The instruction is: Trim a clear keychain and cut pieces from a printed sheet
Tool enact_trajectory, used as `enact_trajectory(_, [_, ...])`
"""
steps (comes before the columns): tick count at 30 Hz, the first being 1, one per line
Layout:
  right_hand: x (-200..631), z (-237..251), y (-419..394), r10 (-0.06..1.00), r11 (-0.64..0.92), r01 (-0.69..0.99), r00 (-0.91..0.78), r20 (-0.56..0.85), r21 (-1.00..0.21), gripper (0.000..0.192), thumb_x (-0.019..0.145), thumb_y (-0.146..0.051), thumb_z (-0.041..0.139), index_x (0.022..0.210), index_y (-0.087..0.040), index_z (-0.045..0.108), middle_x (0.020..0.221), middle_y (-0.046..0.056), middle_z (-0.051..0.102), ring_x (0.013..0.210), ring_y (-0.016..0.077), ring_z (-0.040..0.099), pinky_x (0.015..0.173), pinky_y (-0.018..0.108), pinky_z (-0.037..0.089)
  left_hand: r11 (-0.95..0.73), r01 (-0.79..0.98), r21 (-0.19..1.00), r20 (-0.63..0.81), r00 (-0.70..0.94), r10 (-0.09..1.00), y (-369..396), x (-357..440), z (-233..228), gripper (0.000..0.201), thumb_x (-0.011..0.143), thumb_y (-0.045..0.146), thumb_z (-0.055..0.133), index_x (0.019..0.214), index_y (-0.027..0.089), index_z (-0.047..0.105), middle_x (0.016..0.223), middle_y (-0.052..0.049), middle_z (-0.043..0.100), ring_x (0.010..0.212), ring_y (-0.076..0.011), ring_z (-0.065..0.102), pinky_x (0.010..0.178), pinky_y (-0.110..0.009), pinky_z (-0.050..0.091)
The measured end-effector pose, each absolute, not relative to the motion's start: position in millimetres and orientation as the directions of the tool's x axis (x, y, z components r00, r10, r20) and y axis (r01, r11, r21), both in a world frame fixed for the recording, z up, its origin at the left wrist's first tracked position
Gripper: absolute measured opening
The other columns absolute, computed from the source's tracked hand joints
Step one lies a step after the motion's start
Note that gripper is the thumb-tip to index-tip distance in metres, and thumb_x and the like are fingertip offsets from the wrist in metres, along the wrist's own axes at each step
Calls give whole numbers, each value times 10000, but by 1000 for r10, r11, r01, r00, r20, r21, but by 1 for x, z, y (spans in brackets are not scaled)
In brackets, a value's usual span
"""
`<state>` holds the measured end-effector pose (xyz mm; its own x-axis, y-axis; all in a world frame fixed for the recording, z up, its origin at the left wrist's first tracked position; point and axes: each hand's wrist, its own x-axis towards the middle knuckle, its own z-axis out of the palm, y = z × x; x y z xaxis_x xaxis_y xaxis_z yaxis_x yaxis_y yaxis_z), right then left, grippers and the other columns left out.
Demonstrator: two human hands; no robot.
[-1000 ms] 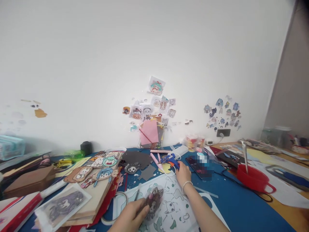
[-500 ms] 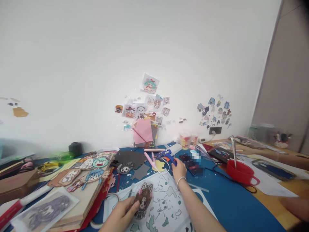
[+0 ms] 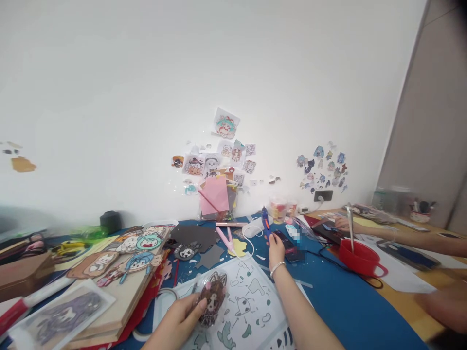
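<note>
Right hand (image 3: 276, 246) is clenched round a blue glue gun (image 3: 266, 222), lifted off the mat, nozzle tilted up and away. White bracelet (image 3: 277, 267) on that wrist. A white cord (image 3: 251, 243) loops on the mat just left of the gun. A phone (image 3: 288, 241) lies just right of the hand.

Left hand (image 3: 178, 321) grips a cartoon cutout (image 3: 210, 298) by its left edge, thumb on top; brown-haired figure, face up, resting on a printed sheet (image 3: 251, 306) of animal shapes. Cutout is at bottom centre, well apart from the gun.

Both sit on a blue mat (image 3: 343, 306). Past the gun: pink sticks (image 3: 225, 238), a yellow scrap (image 3: 238, 248), grey scraps (image 3: 209, 256), pink paper (image 3: 215, 197) propped on the wall, under stickers (image 3: 219, 160). More stickers (image 3: 323, 163) further right above a wall socket (image 3: 323, 196).

Left side: a wooden board (image 3: 124, 296) with more cartoon cutouts, a sleeved print (image 3: 60, 318) in front of it.

Right side: red cup (image 3: 359, 257) with a metal stick standing in it. Another person's hand (image 3: 343, 223) rests on a dark tablet (image 3: 328, 231) behind the cup; another hand (image 3: 438, 306), blurred, at the right edge.
</note>
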<state>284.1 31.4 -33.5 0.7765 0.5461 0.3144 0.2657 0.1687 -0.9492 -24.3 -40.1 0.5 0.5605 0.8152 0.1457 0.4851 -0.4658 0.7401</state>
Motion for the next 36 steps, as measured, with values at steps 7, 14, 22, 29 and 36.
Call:
enact_trajectory(7, [293, -33, 32, 563, 182, 204, 781, 272, -962, 480, 793, -441, 316, 972, -77, 572, 866, 130, 684, 688, 190, 636, 600, 281, 498, -515, 529, 674, 130, 602, 788, -46, -27, 5, 399, 809, 516, 314, 642, 187, 468, 626, 5, 510, 622, -160, 476, 581, -239, 331])
enact_trajectory(14, [289, -34, 31, 600, 81, 382, 719, 352, -920, 376, 775, -358, 400, 1010, -127, 581, 924, 112, 671, 827, 219, 630, 671, 289, 476, -555, 546, 628, 113, 642, 758, -46, -28, 5, 389, 839, 487, 288, 682, 184, 475, 672, -9, 544, 648, -160, 498, 580, -231, 330])
enact_trajectory(22, [273, -28, 23, 664, -13, 628, 587, 463, -778, 260, 715, -156, 451, 910, -150, 623, 961, 94, 652, 940, 249, 560, 851, 328, 390, -760, 547, 349, 275, 716, 642, -45, -32, -2, 330, 858, 388, 310, 681, 183, 498, 693, -36, 564, 688, -163, 522, 610, -237, 372])
enact_trajectory(29, [272, -27, 18, 662, -84, 674, 588, 465, -734, 278, 689, -116, 424, 898, -128, 607, 931, 113, 641, 872, 249, 567, 818, 337, 409, -969, 241, -64, 529, 831, 172, -49, -30, -7, 192, 827, 230, 313, 864, 204, 500, 635, -23, 593, 577, -149, 522, 775, -330, 409])
enact_trajectory(36, [260, -24, 13, 681, -47, 735, 519, 516, -677, 240, 697, -126, 414, 836, -154, 607, 873, 88, 637, 819, 232, 569, 774, 314, 426, -940, 252, -229, 550, 830, 88, -51, -23, -4, 249, 853, 273, 264, 804, 194, 496, 562, -30, 592, 513, -155, 520, 573, -292, 396])
